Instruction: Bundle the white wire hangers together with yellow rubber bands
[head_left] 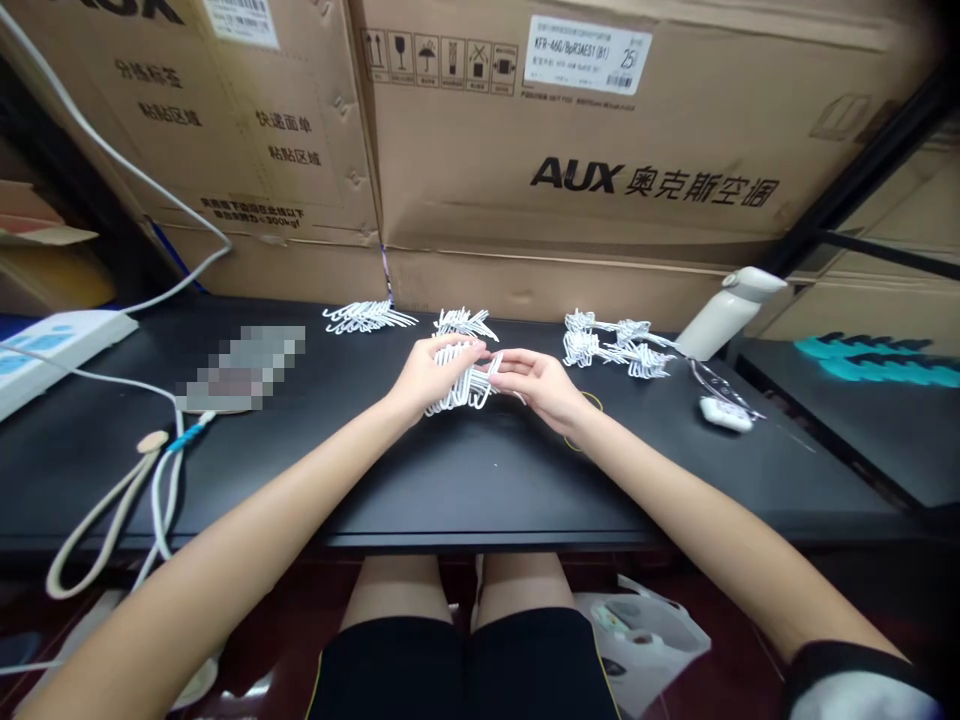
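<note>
Your left hand [435, 375] closes its fingers around a bunch of white, slim, curved hooks [469, 388] over the middle of the black table [465, 480]; your right hand [536, 383] lightly pinches one end. Similar bunches [367, 317] near the back edge look gathered; yours seems unfinished

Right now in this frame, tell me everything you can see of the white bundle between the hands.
The white bundle is a cluster of slim, curved pieces side by side, their rounded lower ends showing hook-like bends. They look smooth, perhaps plastic or coated wire. The left hand grips it, hiding part; the right hand has its fingertips at the right end, though whether they pinch a piece is unclear. It is over the black table; contact with the tabletop cannot be told.
</note>
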